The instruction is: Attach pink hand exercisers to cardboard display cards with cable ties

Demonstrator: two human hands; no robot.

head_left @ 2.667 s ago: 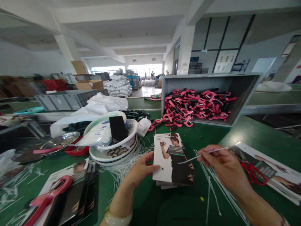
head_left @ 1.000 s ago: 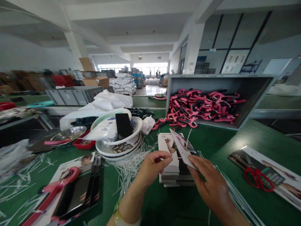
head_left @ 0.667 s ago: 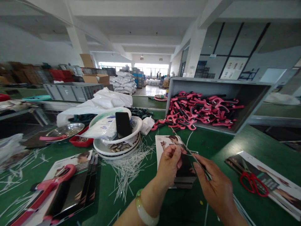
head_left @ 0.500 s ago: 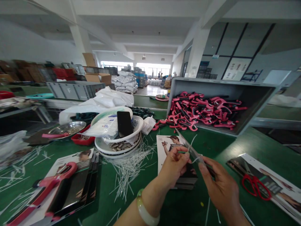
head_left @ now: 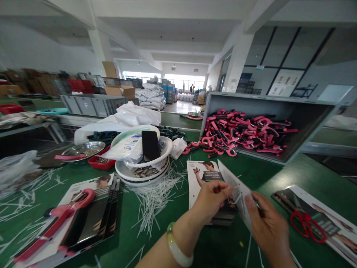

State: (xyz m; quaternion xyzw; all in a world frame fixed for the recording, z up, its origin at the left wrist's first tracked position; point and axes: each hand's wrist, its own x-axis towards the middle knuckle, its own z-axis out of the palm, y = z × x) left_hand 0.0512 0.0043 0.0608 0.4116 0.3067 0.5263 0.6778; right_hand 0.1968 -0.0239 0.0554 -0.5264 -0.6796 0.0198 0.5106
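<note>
Head view | I read left hand (head_left: 212,201) pinched narrow on the printed card (head_left: 237,186) edge, white plastic tie (head_left: 237,199) at those fingers | card tilts between hands, long axis 11-to-5 o'clock, lower end nearer right | right hand (head_left: 267,229) holding that end

Daylight floods in through the far windows (head_left: 181,77), burning them out to white and leaving a pale sheen on the concrete floor (head_left: 181,107). Near the viewer, the light is bright, soft and even, so the left hand (head_left: 212,201), the right hand (head_left: 269,230) and the printed card (head_left: 235,191) cast only faint shadows. A steel tray (head_left: 83,149) glints, while the inside of the grey plastic crate (head_left: 267,101) falls dim. Cardboard boxes (head_left: 41,86) at far left smear into blur. Strong wide-angle distortion bends the ceiling beams (head_left: 125,41) toward the edges.
</note>
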